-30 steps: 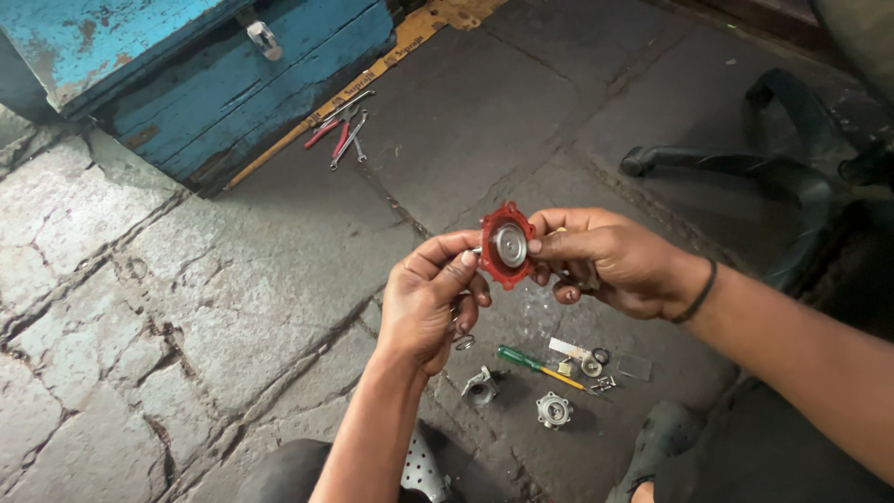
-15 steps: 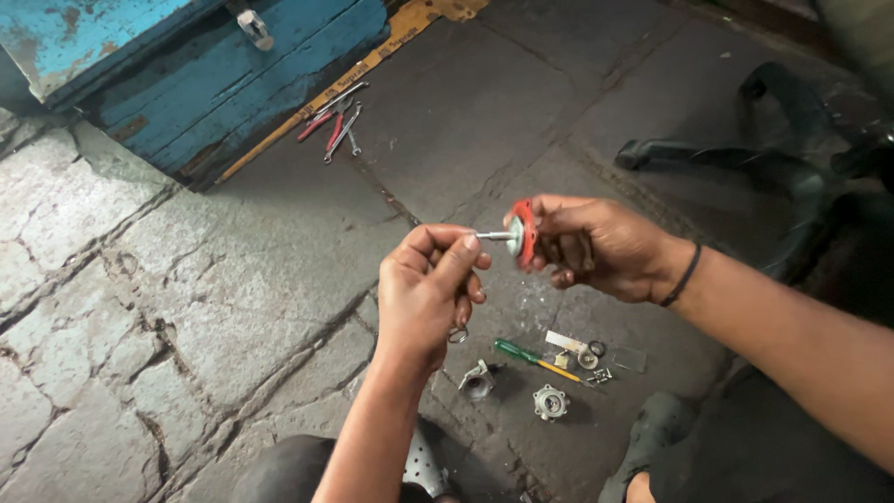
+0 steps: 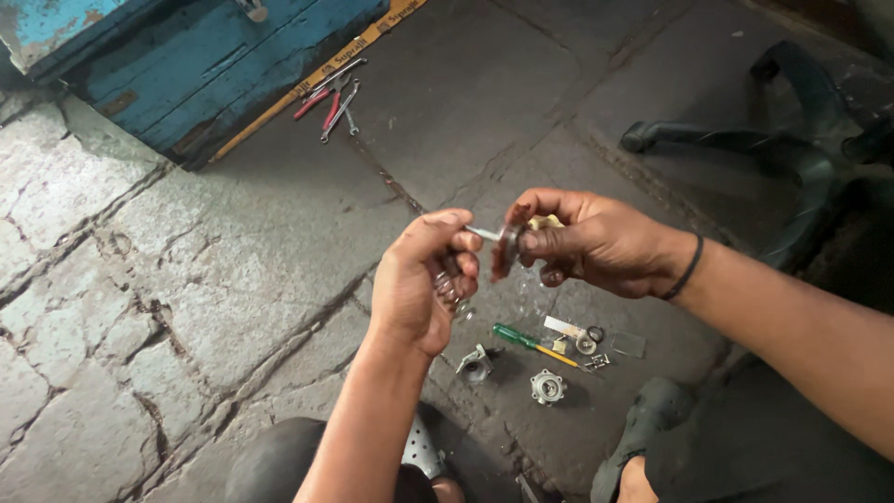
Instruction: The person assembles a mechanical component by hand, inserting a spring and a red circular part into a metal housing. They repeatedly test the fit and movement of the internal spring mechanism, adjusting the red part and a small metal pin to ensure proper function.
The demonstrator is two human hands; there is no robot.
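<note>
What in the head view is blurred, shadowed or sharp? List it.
Head view: the red disc between both hands is motion-blurred; the right hand and left hand are fairly sharp; the green-handled screwdriver reads clearly; the black chair base sinks into shadow.

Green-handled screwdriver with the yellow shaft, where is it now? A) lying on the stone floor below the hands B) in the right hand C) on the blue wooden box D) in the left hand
A: the green-handled screwdriver lies on the stone floor below both hands, among small metal parts.
</note>
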